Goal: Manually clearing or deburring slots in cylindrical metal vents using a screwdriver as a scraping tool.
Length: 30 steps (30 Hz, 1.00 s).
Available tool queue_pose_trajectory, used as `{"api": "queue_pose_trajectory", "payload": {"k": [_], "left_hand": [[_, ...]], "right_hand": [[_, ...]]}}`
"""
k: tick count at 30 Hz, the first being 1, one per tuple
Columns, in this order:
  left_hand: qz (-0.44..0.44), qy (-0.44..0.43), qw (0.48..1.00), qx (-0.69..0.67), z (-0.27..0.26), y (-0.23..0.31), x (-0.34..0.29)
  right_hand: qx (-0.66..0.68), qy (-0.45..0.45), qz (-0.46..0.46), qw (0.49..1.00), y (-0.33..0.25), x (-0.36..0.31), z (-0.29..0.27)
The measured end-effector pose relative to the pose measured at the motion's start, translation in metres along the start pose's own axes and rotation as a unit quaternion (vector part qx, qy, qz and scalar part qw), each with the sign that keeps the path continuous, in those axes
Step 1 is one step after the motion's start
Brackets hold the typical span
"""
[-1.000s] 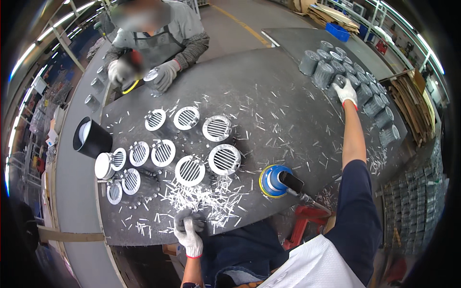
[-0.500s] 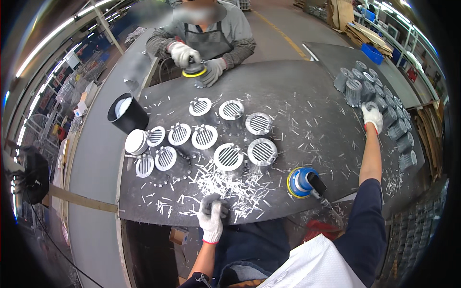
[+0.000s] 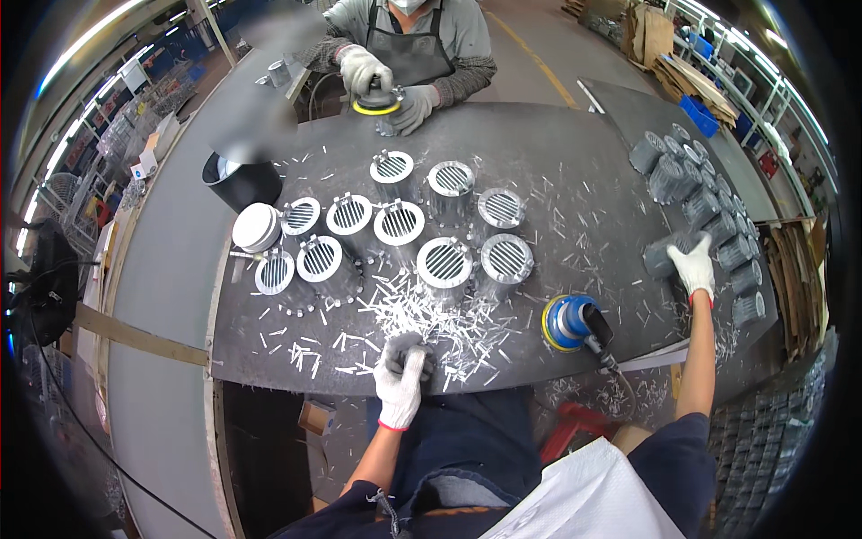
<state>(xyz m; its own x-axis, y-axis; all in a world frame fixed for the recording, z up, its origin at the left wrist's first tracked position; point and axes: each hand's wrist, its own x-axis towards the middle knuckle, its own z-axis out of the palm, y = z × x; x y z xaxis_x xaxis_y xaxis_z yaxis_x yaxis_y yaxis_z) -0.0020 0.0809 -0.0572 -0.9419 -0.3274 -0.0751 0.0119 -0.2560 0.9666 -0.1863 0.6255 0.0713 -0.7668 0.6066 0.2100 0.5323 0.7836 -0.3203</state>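
My right hand (image 3: 694, 268), in a white work glove, is closed round a grey metal cylinder (image 3: 662, 258) lying on its side, to the left of a group of similar cylinders (image 3: 703, 208). At the table's near edge my left hand (image 3: 402, 382), in a white glove with grey fingers, is closed beside a heap of thin metal strips (image 3: 431, 319). Whether its curled fingers hold anything is hidden. Beyond the heap stand several metal cylinders with round slotted tops, one a slotted drain cover (image 3: 444, 261). Between my hands sits a blue round sander (image 3: 571, 322) with a yellow rim.
Across the dark table (image 3: 575, 144) a co-worker's gloved hands (image 3: 386, 90) hold a yellow-rimmed sander against a part. A black bucket (image 3: 247, 184) and a stack of white discs (image 3: 256, 226) are at left. Cardboard sheets (image 3: 790, 269) stand beyond the right edge. Strips lie scattered around.
My right hand has come nearer from the cylinder group, bringing one cylinder to the left, away from the others. The left hand stays by the strips. The view has shifted slightly.
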Motion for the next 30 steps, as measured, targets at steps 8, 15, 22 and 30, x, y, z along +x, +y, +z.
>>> {"api": "queue_pose_trajectory", "payload": {"k": [8,15,22,30], "left_hand": [[-0.024,-0.014,0.99,-0.141,-0.007,0.011,0.0],[-0.033,-0.033,0.989,-0.138,0.014,0.042,-0.018],[-0.078,-0.202,0.969,-0.118,0.04,0.076,-0.005],[-0.043,-0.224,0.87,-0.437,0.125,0.094,0.007]], "right_hand": [[-0.014,-0.118,-0.023,0.993,-0.008,0.014,0.012],[-0.028,-0.073,-0.035,0.996,-0.007,0.032,0.027],[0.233,0.052,-0.156,0.959,-0.089,-0.058,-0.026],[0.49,-0.022,-0.474,0.731,-0.217,-0.269,-0.038]]}}
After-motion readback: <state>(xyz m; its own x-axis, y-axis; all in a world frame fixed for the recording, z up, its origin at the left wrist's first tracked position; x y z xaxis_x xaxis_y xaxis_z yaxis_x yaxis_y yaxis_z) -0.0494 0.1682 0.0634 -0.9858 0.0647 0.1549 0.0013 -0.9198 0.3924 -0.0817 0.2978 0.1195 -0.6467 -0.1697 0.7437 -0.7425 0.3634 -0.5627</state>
